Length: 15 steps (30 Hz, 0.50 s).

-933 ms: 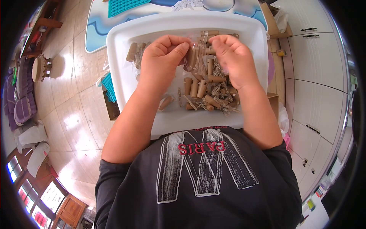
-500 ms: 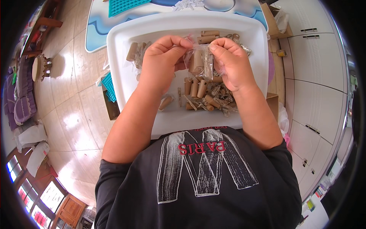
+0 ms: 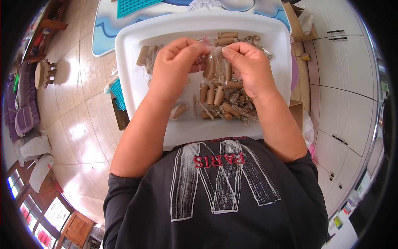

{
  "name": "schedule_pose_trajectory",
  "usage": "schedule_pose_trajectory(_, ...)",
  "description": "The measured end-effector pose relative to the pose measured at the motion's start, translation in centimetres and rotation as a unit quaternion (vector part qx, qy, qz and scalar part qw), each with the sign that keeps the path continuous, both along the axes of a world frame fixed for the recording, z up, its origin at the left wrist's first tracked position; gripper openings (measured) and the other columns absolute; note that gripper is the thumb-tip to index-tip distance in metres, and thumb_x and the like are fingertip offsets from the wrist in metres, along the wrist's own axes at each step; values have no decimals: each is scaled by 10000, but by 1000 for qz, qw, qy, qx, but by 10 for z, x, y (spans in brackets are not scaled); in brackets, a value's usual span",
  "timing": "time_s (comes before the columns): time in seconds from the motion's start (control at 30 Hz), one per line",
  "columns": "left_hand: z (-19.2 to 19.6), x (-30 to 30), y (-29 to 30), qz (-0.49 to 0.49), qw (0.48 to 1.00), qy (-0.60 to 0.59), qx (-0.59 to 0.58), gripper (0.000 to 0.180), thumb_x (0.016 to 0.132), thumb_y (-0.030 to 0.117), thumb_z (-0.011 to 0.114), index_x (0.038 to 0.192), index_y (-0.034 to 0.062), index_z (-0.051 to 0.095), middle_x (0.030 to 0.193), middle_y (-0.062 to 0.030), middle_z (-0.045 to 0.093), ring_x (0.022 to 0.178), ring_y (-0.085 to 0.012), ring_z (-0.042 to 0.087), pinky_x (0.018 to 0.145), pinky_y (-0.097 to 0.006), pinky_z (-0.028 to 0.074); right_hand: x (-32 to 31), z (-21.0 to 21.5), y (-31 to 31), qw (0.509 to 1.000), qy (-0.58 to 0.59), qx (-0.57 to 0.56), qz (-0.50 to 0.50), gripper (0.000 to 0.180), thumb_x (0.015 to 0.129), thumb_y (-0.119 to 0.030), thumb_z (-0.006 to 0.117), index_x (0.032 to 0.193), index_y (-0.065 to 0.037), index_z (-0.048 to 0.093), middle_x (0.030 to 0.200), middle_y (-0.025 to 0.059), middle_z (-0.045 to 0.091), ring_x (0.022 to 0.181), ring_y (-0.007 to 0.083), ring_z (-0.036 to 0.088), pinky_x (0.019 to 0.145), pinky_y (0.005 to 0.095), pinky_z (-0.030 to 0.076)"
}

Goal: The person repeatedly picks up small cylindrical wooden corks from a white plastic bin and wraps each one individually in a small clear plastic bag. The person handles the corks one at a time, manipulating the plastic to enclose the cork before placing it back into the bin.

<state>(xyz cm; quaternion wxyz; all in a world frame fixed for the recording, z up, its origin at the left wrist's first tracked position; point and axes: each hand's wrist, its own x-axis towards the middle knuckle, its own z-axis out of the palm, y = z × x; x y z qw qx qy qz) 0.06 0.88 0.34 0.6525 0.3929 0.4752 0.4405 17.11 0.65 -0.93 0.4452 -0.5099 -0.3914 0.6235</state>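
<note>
Above a white plastic tub [image 3: 143,32] I hold a small clear plastic bag [image 3: 216,62] upright by its top edge. Inside it are a brown cardboard-coloured tube and a thin bundle that looks like twine or wire. My left hand [image 3: 178,58] pinches the bag's top left corner, its fingers curled. My right hand [image 3: 250,66] grips the top right corner between thumb and forefinger. Below the bag, loose brown tubes [image 3: 219,95] lie beside a heap of small tan bundles [image 3: 240,101]. Bagged pieces [image 3: 151,56] lie by my left hand, partly hidden behind it.
The tub rests on a blue and white table [image 3: 105,35]. A teal gridded tray [image 3: 134,6] and a pile of white strips [image 3: 203,4] sit on its far side. Cardboard boxes [image 3: 120,116] flank the tub. White cabinets [image 3: 346,66] stand to the right.
My right hand has shifted slightly left along the bag's top, closer to my left hand. The bag and the tube inside it have tilted a little. The tub's contents look the same.
</note>
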Motion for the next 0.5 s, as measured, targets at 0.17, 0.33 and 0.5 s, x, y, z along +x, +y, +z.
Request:
schedule_pose_trajectory(0.17, -6, -4, 4, 12, 996, 80, 33, 107, 838, 55, 520, 899, -3, 586, 815, -49, 632, 705, -81, 580, 637, -198, 456, 2, -2, 1, 1000, -22, 19, -4, 145, 836, -166, 621, 865, -24, 625, 676, -47, 553, 537, 10, 406, 472, 168, 329)
schedule_pose_trajectory(0.33, 7, -58, 19, -158, 942, 296, -22, 107, 773, 23, 520, 801, -10, 618, 829, -64, 636, 679, -80, 550, 603, -210, 437, 30, -4, 14, 986, 147, 14, -74, 188, 863, -198, 591, 898, -13, 594, 576, -47, 449, 465, 32, 338, 419, 188, 275)
schedule_pose_trajectory(0.5, -4, -25, 1, -217, 876, 392, 181, 117, 744, 72, 560, 816, 6, 625, 829, -80, 609, 689, -144, 553, 627, -272, 455, 35, 0, 20, 975, 201, 15, -96, 209, 881, -230, 570, 887, -22, 586, 551, -32, 412, 422, 51, 314, 398, 200, 227)
